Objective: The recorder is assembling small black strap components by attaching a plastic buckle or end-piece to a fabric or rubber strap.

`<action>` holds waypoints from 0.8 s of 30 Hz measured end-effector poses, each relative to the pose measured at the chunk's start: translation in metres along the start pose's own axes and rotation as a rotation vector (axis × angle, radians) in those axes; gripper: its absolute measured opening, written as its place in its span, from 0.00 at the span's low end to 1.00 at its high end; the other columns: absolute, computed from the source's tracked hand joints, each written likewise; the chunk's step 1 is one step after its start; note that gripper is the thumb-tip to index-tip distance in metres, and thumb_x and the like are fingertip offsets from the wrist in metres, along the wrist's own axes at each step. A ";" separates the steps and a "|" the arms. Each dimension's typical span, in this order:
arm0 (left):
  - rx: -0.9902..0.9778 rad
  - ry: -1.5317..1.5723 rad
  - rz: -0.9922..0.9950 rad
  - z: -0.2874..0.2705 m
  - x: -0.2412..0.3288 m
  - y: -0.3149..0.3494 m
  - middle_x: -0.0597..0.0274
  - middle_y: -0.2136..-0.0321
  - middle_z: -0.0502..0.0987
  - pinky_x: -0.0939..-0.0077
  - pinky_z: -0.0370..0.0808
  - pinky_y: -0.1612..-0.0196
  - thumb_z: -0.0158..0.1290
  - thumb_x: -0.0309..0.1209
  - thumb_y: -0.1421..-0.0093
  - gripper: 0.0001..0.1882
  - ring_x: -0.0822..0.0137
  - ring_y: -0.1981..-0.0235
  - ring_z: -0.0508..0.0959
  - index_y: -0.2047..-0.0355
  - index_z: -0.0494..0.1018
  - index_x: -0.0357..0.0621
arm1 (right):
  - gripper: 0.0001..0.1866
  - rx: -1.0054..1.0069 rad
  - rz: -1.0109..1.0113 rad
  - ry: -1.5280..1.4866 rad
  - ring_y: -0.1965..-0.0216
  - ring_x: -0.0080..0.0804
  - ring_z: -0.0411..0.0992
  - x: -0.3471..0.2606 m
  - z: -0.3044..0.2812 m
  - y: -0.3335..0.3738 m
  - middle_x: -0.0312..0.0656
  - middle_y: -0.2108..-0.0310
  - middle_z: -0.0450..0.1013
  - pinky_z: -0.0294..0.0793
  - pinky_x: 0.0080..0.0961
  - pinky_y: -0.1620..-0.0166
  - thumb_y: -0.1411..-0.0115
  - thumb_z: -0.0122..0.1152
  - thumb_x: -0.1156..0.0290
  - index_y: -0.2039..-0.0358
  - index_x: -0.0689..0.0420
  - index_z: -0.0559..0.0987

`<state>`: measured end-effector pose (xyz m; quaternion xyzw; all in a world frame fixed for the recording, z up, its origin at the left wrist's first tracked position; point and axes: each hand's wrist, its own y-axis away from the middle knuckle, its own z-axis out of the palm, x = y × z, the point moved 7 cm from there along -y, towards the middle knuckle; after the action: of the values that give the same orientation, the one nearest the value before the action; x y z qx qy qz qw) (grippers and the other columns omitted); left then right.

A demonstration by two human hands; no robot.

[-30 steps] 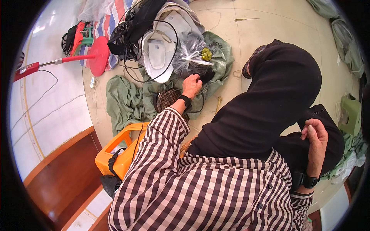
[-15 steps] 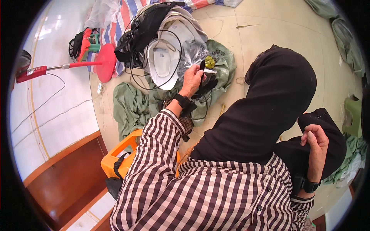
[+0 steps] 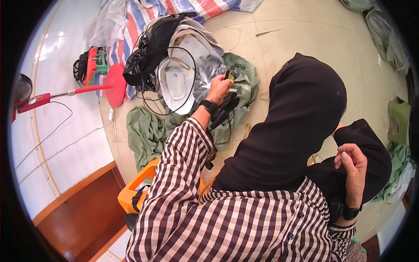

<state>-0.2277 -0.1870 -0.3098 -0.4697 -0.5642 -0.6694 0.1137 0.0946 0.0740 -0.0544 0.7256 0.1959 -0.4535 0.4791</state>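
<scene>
My left hand reaches forward over the floor pile, its fingers closed on a slim black strip-like thing. Just past the fingertips lies a small yellow-green item. Clear plastic wrapping sits beside the hand, against stacked white shell-like pieces. Below the wrist, a dark strap-like piece rests on green cloth. My right hand stays back by my knee, fingers loosely curled, with nothing visible in it. Black fabric covers my legs.
A black bag with a looping cable lies on the pile. To the left are a red round-based stand and an orange plastic carrier. Striped sheeting spreads behind. A green plastic stool stands at far right.
My left hand has moved slightly down in the picture, and less of the black strip shows above the fingers. The view has shifted a little. My right hand keeps its curled pose.
</scene>
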 end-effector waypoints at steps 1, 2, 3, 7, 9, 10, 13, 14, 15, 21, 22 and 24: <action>-0.022 0.014 -0.027 0.002 -0.003 -0.011 0.67 0.85 0.68 0.83 0.55 0.90 0.50 0.27 0.49 0.04 0.77 0.91 0.63 0.75 0.68 0.40 | 0.08 0.003 0.000 -0.002 0.75 0.18 0.67 -0.001 0.000 0.000 0.35 0.77 0.70 0.66 0.13 0.70 0.40 0.51 0.71 0.65 0.63 0.73; -0.043 0.029 -0.055 0.005 -0.006 -0.022 0.67 0.86 0.67 0.82 0.55 0.90 0.50 0.27 0.50 0.04 0.77 0.91 0.63 0.75 0.68 0.40 | 0.08 0.004 0.007 0.000 0.75 0.18 0.67 -0.001 0.000 0.000 0.35 0.76 0.70 0.66 0.13 0.70 0.40 0.52 0.71 0.65 0.63 0.73; -0.045 0.041 -0.086 0.011 -0.007 -0.032 0.69 0.86 0.66 0.83 0.55 0.89 0.49 0.28 0.47 0.03 0.77 0.89 0.63 0.73 0.67 0.44 | 0.08 0.008 0.014 0.003 0.75 0.18 0.67 -0.001 0.000 -0.001 0.36 0.76 0.70 0.66 0.13 0.70 0.40 0.52 0.71 0.65 0.63 0.73; 0.053 -0.023 -0.094 0.027 -0.014 -0.071 0.62 0.86 0.70 0.78 0.57 0.90 0.46 0.29 0.46 0.06 0.73 0.90 0.66 0.75 0.67 0.40 | 0.08 0.032 0.050 0.008 0.76 0.18 0.67 -0.002 -0.001 0.000 0.36 0.77 0.70 0.66 0.13 0.71 0.40 0.52 0.71 0.66 0.63 0.73; 0.185 -0.389 0.081 0.021 -0.011 -0.089 0.46 0.79 0.76 0.63 0.70 0.77 0.43 0.29 0.49 0.10 0.53 0.80 0.75 0.74 0.71 0.34 | 0.08 0.033 0.058 0.004 0.76 0.18 0.67 -0.001 0.000 -0.002 0.37 0.77 0.70 0.66 0.13 0.71 0.40 0.52 0.71 0.66 0.63 0.73; 0.266 -0.570 0.178 0.024 -0.006 -0.094 0.42 0.76 0.76 0.58 0.73 0.70 0.43 0.30 0.49 0.12 0.46 0.73 0.77 0.73 0.72 0.33 | 0.08 0.042 0.072 0.004 0.76 0.18 0.67 0.001 -0.001 -0.003 0.37 0.77 0.70 0.66 0.13 0.71 0.40 0.52 0.71 0.66 0.64 0.73; 0.348 -0.775 0.219 0.035 -0.015 -0.100 0.40 0.69 0.75 0.55 0.69 0.58 0.45 0.29 0.51 0.11 0.43 0.62 0.74 0.71 0.73 0.36 | 0.07 0.058 0.093 0.008 0.76 0.19 0.67 0.001 -0.004 -0.001 0.37 0.77 0.70 0.67 0.14 0.71 0.41 0.52 0.72 0.66 0.64 0.73; 0.371 -0.760 0.236 0.036 -0.016 -0.103 0.40 0.69 0.75 0.56 0.69 0.58 0.46 0.28 0.52 0.10 0.43 0.63 0.75 0.71 0.72 0.37 | 0.07 0.064 0.114 0.008 0.76 0.19 0.67 0.000 -0.004 -0.001 0.37 0.77 0.70 0.67 0.14 0.71 0.41 0.52 0.73 0.66 0.64 0.73; 0.367 -0.758 0.238 0.044 -0.016 -0.105 0.40 0.69 0.75 0.56 0.69 0.58 0.46 0.28 0.52 0.10 0.43 0.63 0.75 0.71 0.72 0.37 | 0.07 0.084 0.126 0.001 0.76 0.19 0.67 0.002 -0.006 -0.001 0.38 0.77 0.70 0.67 0.14 0.71 0.41 0.52 0.73 0.66 0.64 0.73; 0.361 -0.925 0.295 0.056 -0.021 -0.117 0.43 0.70 0.75 0.54 0.70 0.61 0.48 0.29 0.54 0.12 0.44 0.65 0.74 0.67 0.69 0.39 | 0.08 0.088 0.162 -0.004 0.77 0.20 0.67 -0.002 -0.003 0.000 0.39 0.77 0.71 0.67 0.15 0.71 0.42 0.53 0.72 0.67 0.65 0.73; 0.356 -0.927 0.296 0.056 -0.022 -0.120 0.43 0.70 0.75 0.54 0.70 0.61 0.48 0.29 0.54 0.12 0.44 0.65 0.74 0.67 0.69 0.39 | 0.08 0.090 0.175 -0.003 0.77 0.20 0.67 -0.001 -0.003 0.000 0.39 0.78 0.71 0.67 0.15 0.72 0.42 0.53 0.72 0.67 0.65 0.73; 0.354 -0.958 0.272 0.056 -0.023 -0.122 0.44 0.71 0.75 0.53 0.70 0.62 0.48 0.29 0.54 0.13 0.44 0.65 0.74 0.66 0.67 0.40 | 0.08 0.094 0.178 -0.006 0.77 0.20 0.67 -0.001 -0.003 -0.002 0.39 0.77 0.71 0.67 0.15 0.72 0.42 0.54 0.72 0.67 0.65 0.73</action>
<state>-0.2706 -0.1059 -0.4109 -0.7656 -0.5913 -0.2532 0.0066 0.0938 0.0772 -0.0539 0.7604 0.1075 -0.4201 0.4835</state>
